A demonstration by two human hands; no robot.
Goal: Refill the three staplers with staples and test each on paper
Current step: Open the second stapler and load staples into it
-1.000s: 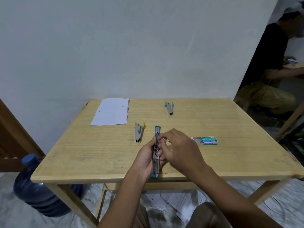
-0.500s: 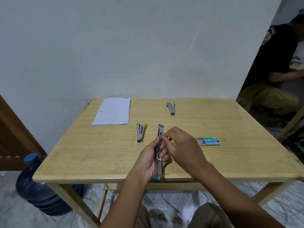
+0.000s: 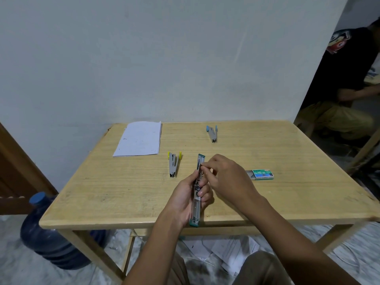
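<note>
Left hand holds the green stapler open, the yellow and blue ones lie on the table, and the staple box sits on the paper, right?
Not quite: the head view shows the staple box on the bare table, right of the green stapler, apart from the paper. The rest stands.

Table (image 3: 102, 192): paper (image 3: 138, 138), staplers (image 3: 173, 164) (image 3: 212, 134), staple box (image 3: 263, 174)

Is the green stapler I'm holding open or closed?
Open. The green stapler, gripped by the left hand, is unfolded, metal channel exposed where the right hand pinches it.
</note>
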